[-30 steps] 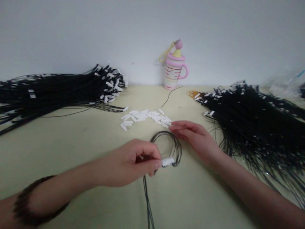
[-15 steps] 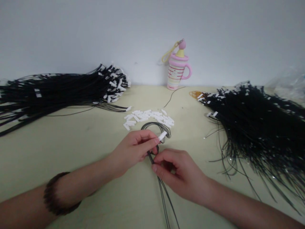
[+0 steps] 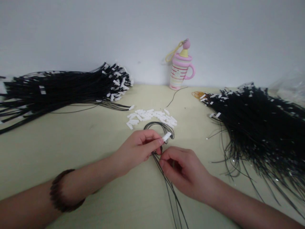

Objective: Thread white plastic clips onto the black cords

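Note:
My left hand [image 3: 140, 146] is closed in a pinch on a white plastic connector [image 3: 166, 136], which sticks out past the fingertips toward the upper right. Thin black wires [image 3: 166, 179] run out below that hand toward the near edge of the view. A loop of black wires [image 3: 156, 122] curves on the table just beyond the fingers. Close by, my right hand [image 3: 183, 168] pinches with thumb and forefinger beside the wires; it seems to hold one thin black wire, mostly hidden by the fingers. Several loose white connectors [image 3: 147, 115] lie scattered behind the hands.
A large bundle of black wires with white connectors [image 3: 71, 87] lies at the left. Another thick bundle of black wires [image 3: 257, 124] spreads over the right side, near orange rubber bands [image 3: 197, 94]. A pink striped cup [image 3: 178, 73] stands against the wall. Clear plastic [image 3: 293, 86] sits far right.
The view has shifted slightly, moving everything a little to the right. The wires below my left hand, bunched at my right fingertips before, now fan out more loosely. My left hand keeps the connector.

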